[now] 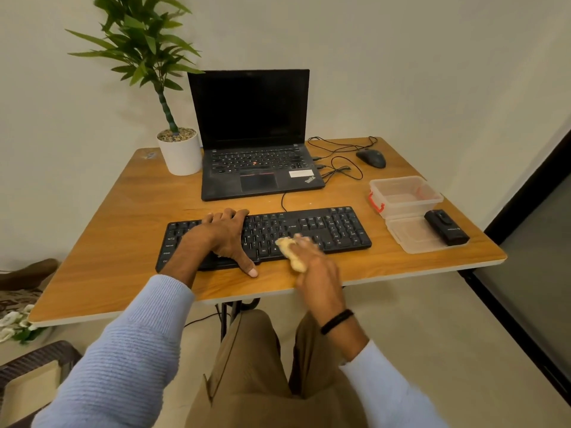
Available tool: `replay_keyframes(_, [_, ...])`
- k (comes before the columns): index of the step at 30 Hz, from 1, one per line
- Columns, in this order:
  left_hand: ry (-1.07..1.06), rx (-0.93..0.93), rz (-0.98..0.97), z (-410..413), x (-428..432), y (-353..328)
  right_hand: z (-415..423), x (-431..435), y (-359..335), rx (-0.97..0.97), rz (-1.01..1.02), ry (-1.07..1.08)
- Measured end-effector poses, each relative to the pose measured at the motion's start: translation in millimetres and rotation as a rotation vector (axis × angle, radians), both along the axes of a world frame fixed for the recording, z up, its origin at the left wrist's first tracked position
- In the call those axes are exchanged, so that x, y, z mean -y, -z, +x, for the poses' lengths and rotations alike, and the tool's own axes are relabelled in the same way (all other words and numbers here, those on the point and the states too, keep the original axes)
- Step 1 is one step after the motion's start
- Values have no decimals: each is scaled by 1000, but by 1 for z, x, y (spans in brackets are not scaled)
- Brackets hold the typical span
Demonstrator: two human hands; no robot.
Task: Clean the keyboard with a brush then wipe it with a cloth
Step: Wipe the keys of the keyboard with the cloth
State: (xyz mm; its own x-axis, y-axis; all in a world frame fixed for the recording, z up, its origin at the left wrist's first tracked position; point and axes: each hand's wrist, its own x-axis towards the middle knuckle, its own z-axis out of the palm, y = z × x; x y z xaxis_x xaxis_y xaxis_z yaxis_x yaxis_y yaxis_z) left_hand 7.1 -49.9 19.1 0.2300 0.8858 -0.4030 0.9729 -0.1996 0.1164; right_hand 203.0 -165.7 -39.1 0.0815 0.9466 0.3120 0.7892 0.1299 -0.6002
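Two hands low in frame centre. Upper left: potted plant on wooden table. Left hand lies on left half of black keyboard — fingers spread, nearly straight, thumb tip on table at near edge, gripping nothing. Open laptop above keyboard, screen dark. Yellowish cloth bunched on keys right of centre, right hand curled round it — blurred. Right side: mouse, clear plastic box, lid below it, small black object on lid.

bare table left of keyboard, container crowding right
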Motion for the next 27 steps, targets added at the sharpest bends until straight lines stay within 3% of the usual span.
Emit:
replay_keyframes(4, [-2, 12, 10, 0, -2, 3, 33, -15, -9, -50, -33, 243])
replay_keyframes(6, [3, 8, 9, 1, -4, 3, 14, -15, -12, -39, -53, 215])
replay_keyframes(10, [18, -4, -3, 1, -6, 3, -37, -7, -14, 13, -44, -70])
replay_keyframes(15, [29, 21, 1, 0, -8, 3, -9, -33, -31, -89, 39, 132])
replay_keyframes(21, [35, -24, -29, 10, -6, -1, 11, -84, -35, 187, -4, 344])
replay_keyframes(27, [34, -85, -44, 19, -6, -6, -30, -87, -24, 414, -42, 20])
